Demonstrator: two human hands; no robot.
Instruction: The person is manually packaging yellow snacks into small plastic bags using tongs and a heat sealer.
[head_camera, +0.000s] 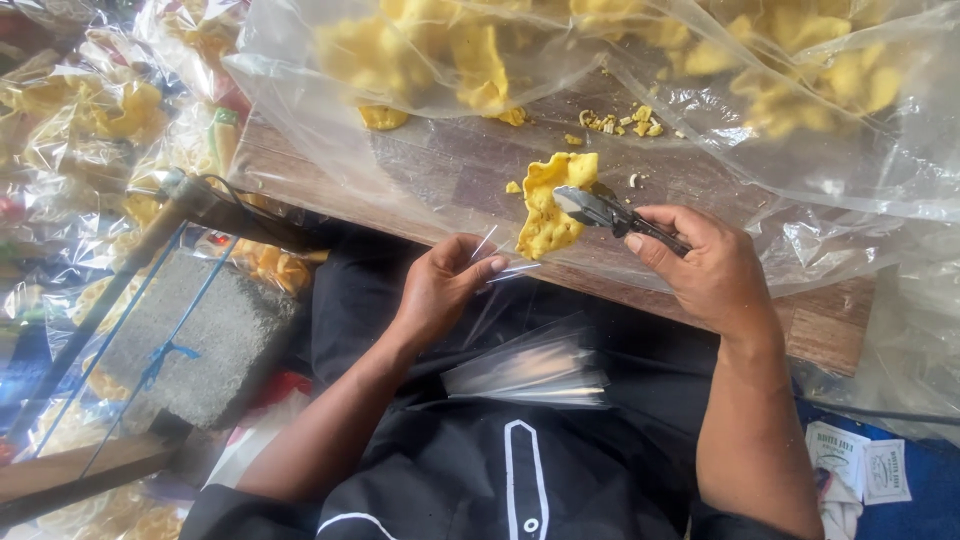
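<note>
Head view: right hand (712, 272) grips metal tongs (610, 215), their tips clamped on a yellow cracker (548, 205) over the plastic-covered wooden table (450, 170). Left hand (445, 285) pinches a clear plastic bag (500, 268) open just below the cracker. A stack of clear bags (530, 370) rests on the lap.

One camera sits on my head, looking steeply down and close over my lap, my left hand (443, 285), my right hand (705, 270) and the wooden table (820, 325) edge ahead.
</note>
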